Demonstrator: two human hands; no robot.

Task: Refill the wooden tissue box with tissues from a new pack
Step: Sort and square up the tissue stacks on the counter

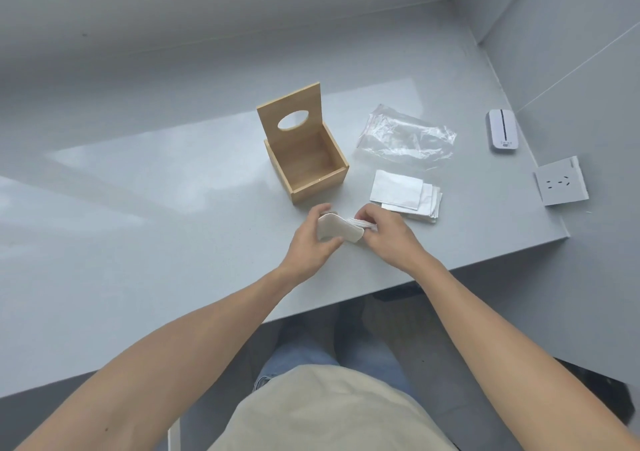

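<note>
The wooden tissue box (320, 182) stands open and empty on the grey table, its lid (290, 118) with an oval hole tipped upright at the back. Just in front of it, my left hand (311, 239) and my right hand (384, 230) both grip a bent stack of white tissues (341, 229). The stack curves between my fingers above the table. A second pile of white tissues (403, 192) lies flat to the right of the box. The empty clear plastic pack (403, 135) lies behind that pile.
A white router-like device (501, 131) sits at the far right near the wall. A white socket plate (560, 182) lies near the table's right edge. The grey table (156, 190) ends just behind my wrists; my lap is below it.
</note>
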